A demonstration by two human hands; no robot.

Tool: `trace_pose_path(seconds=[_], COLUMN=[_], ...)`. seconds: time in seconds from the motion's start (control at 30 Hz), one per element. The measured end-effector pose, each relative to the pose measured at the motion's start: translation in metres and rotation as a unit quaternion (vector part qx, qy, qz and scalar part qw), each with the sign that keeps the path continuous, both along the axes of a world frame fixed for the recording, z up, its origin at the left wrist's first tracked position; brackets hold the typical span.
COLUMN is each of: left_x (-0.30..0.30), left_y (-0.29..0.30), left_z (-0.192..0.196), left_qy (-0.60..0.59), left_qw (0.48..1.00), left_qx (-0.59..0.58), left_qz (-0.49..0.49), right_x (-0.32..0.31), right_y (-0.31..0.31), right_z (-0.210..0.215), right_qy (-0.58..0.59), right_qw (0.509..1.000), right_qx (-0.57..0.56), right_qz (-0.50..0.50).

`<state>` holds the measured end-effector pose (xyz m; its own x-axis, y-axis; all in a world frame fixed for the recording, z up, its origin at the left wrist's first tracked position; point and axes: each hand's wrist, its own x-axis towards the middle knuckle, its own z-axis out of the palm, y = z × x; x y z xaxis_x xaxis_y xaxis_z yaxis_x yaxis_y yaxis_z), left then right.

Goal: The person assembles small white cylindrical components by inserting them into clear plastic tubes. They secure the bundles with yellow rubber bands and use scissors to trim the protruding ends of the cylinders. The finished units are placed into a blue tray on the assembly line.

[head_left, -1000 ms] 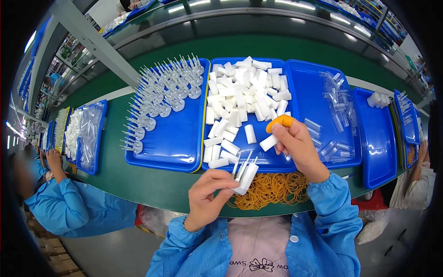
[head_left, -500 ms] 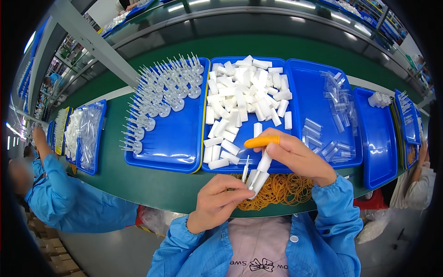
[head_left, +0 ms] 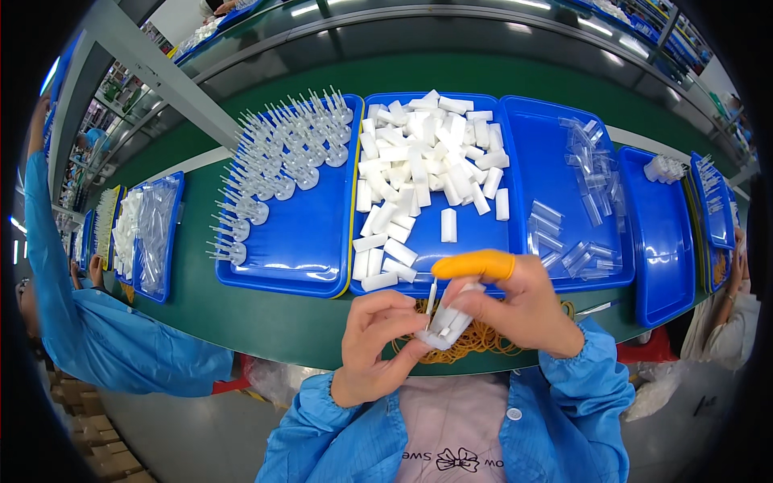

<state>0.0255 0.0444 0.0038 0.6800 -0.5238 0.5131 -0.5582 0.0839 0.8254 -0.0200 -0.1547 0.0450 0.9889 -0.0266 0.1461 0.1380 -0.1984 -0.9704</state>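
Both hands [head_left: 451, 318] drew closer together, gripping white tubes [head_left: 447, 322].

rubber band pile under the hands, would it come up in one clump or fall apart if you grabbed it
The rubber band pile looks tangled, so a grab would probably lift a floppy clump, with loose bands dropping off. The bands look thin, so likely very light. Pushed along the green table, it would probably drag and spread rather than slide.
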Motion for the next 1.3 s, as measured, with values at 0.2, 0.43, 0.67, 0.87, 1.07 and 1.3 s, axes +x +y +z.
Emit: trace_pose_path(seconds=[0.2,0.43,0.67,0.87,1.07,1.3], left_x=[-0.008,0.001,0.012,0.01,0.007,0.002], left_y=[-0.004,0.003,0.006,0.011,0.013,0.008], left_z=[-0.002,-0.014,-0.02,-0.02,-0.014,-0.005], left_qy=[0.089,0.248,0.266,0.26,0.199,0.183], left_qw=[0.996,0.968,0.962,0.964,0.98,0.983], left_qx=[-0.001,-0.024,-0.06,-0.046,0.004,0.024], left_qz=[0.024,0.005,0.016,0.025,0.014,-0.016], right_x=[-0.007,0.025,0.047,0.042,0.048,0.037], right_y=[0.01,-0.018,-0.019,0.007,-0.025,-0.029], right_z=[-0.002,-0.014,-0.065,-0.053,-0.058,-0.037], right_qy=[0.025,-0.044,-0.162,-0.077,0.025,0.123], right_qw=[0.999,0.995,0.751,0.679,0.943,0.971], right_qx=[0.03,-0.086,-0.639,-0.723,-0.33,0.202], right_qz=[-0.002,-0.014,-0.021,0.099,-0.04,0.038])
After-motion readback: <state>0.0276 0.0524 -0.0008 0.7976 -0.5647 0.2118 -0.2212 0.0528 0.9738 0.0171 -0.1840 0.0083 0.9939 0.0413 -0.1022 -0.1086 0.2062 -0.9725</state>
